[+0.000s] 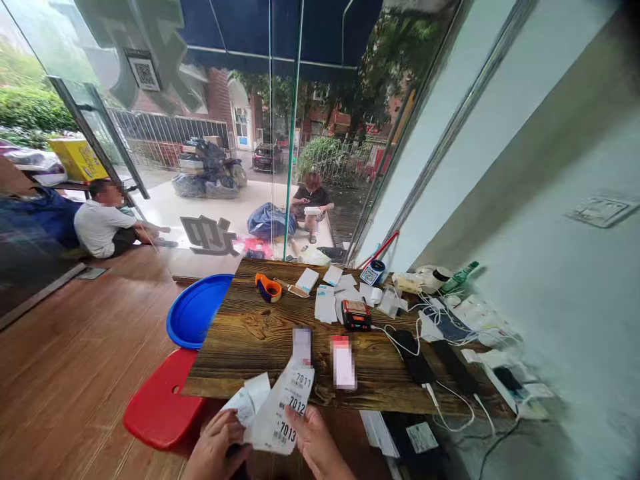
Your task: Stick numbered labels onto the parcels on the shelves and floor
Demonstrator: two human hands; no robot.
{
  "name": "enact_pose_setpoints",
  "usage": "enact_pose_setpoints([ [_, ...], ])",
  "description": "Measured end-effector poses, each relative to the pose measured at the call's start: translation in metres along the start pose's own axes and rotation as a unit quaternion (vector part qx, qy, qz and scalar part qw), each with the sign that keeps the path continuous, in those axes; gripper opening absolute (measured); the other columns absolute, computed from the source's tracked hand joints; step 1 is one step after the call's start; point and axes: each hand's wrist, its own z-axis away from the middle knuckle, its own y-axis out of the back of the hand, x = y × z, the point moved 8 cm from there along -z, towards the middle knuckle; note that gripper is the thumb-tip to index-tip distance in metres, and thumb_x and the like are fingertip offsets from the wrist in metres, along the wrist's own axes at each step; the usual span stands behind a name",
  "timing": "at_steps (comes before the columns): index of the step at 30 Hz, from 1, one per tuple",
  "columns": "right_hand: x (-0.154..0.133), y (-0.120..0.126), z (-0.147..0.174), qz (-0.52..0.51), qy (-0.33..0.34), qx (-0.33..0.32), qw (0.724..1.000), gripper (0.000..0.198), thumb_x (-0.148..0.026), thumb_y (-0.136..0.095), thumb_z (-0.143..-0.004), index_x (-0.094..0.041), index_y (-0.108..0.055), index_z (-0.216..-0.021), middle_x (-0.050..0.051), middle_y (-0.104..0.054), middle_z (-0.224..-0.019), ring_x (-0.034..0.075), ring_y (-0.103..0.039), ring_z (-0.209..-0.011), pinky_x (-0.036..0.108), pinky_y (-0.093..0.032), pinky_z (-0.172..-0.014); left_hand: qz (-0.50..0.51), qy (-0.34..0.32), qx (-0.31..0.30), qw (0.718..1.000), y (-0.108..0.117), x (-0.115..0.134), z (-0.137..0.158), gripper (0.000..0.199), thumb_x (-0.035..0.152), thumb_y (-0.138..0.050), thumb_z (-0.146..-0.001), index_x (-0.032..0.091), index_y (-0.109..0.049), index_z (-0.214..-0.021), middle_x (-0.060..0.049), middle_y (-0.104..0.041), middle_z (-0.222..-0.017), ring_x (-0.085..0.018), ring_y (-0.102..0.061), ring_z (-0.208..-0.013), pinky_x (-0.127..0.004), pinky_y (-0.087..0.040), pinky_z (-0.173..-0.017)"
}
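White label strip (numbers 7011–7013) runs lengthwise away from me toward the bench, pinched by my right hand; my left hand grips its near end.

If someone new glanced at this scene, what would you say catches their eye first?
Probably the strip of numbered labels held between the left hand and right hand at the bottom edge. Behind it lies the wooden table, with an orange tape dispenser at its far side and a tangle of white cables on the right. A blue basin sits above a red stool at its left.
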Motion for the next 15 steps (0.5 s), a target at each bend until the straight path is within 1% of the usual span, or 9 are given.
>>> enact_pose_setpoints([
  [2,-0.009,0.020,-0.004,0.018,0.049,0.045,0.998,0.055,-0.055,-0.080,-0.055,-0.016,-0.067,-0.091,0.009,-0.074,-0.093,0.024,-0.066,-0.090,0.041,-0.045,-0.089,0.005,0.002,-0.006,1.000,0.003,-0.011,-0.011,0.029,0.043,-0.042,-0.090,0.020,-0.060,-0.094,-0.003,-0.075,-0.072,-0.017,-0.071,-0.072,-0.022,-0.058,-0.066],
  [4,-0.019,0.035,-0.003,0.038,0.075,0.065,0.994,0.054,-0.057,-0.080,-0.053,-0.017,-0.068,-0.088,0.008,-0.074,-0.089,0.025,-0.065,-0.088,0.041,-0.046,-0.087,0.023,0.009,-0.033,0.999,0.004,-0.022,-0.020,0.028,0.039,-0.043,-0.091,0.021,-0.061,-0.104,-0.001,-0.075,-0.074,-0.014,-0.070,-0.069,-0.021,-0.057,-0.065],
  [6,-0.029,0.046,0.002,0.064,0.080,0.068,0.992,0.053,-0.054,-0.083,-0.048,-0.019,-0.069,-0.085,0.006,-0.073,-0.084,0.024,-0.065,-0.083,0.040,-0.046,-0.084,0.057,0.025,-0.066,0.996,0.004,-0.035,-0.029,0.022,0.033,-0.046,-0.090,0.026,-0.064,-0.101,0.001,-0.075,-0.078,-0.013,-0.068,-0.069,-0.020,-0.056,-0.064],
  [8,-0.041,0.048,0.008,0.135,0.079,0.027,0.987,0.041,-0.048,-0.084,-0.049,-0.019,-0.069,-0.074,0.003,-0.071,-0.078,0.021,-0.062,-0.077,0.037,-0.046,-0.079,0.095,0.060,-0.053,0.992,0.007,-0.049,-0.037,0.018,0.029,-0.050,-0.088,0.028,-0.069,-0.088,0.001,-0.075,-0.081,-0.014,-0.068,-0.073,-0.021,-0.056,-0.067],
  [10,-0.045,0.039,0.015,0.231,0.062,-0.066,0.969,0.028,-0.039,-0.083,-0.054,-0.017,-0.067,-0.062,0.002,-0.068,-0.072,0.018,-0.058,-0.072,0.033,-0.045,-0.073,0.134,0.137,-0.009,0.982,0.012,-0.069,-0.044,0.018,0.028,-0.054,-0.084,0.027,-0.071,-0.080,-0.001,-0.074,-0.088,-0.017,-0.067,-0.082,-0.025,-0.057,-0.073],
  [11,-0.045,0.036,0.017,0.264,0.047,-0.101,0.958,0.026,-0.035,-0.083,-0.055,-0.016,-0.066,-0.060,0.001,-0.067,-0.071,0.018,-0.057,-0.071,0.032,-0.044,-0.071,0.160,0.192,0.022,0.968,0.013,-0.081,-0.046,0.017,0.030,-0.055,-0.082,0.026,-0.071,-0.078,-0.003,-0.074,-0.092,-0.019,-0.067,-0.085,-0.027,-0.057,-0.073],
  [12,-0.045,0.037,0.019,0.280,0.029,-0.114,0.953,0.026,-0.032,-0.084,-0.052,-0.016,-0.066,-0.062,0.001,-0.067,-0.070,0.018,-0.057,-0.071,0.031,-0.043,-0.071,0.190,0.255,0.053,0.947,0.013,-0.092,-0.046,0.018,0.033,-0.056,-0.080,0.025,-0.071,-0.076,-0.004,-0.073,-0.097,-0.020,-0.067,-0.087,-0.028,-0.057,-0.072],
  [14,-0.050,0.044,0.019,0.266,0.012,-0.090,0.960,0.038,-0.031,-0.085,-0.045,-0.017,-0.067,-0.075,0.000,-0.069,-0.075,0.019,-0.059,-0.075,0.031,-0.042,-0.073,0.250,0.370,0.108,0.888,0.011,-0.111,-0.044,0.021,0.040,-0.057,-0.075,0.023,-0.071,-0.074,-0.007,-0.070,-0.104,-0.023,-0.067,-0.090,-0.031,-0.058,-0.069],
  [15,-0.055,0.046,0.019,0.252,0.015,-0.082,0.964,0.043,-0.032,-0.085,-0.045,-0.017,-0.066,-0.081,0.001,-0.069,-0.077,0.019,-0.060,-0.077,0.031,-0.042,-0.075,0.271,0.413,0.133,0.859,0.011,-0.118,-0.043,0.024,0.043,-0.058,-0.073,0.022,-0.070,-0.074,-0.008,-0.069,-0.106,-0.025,-0.066,-0.092,-0.031,-0.057,-0.069],
])
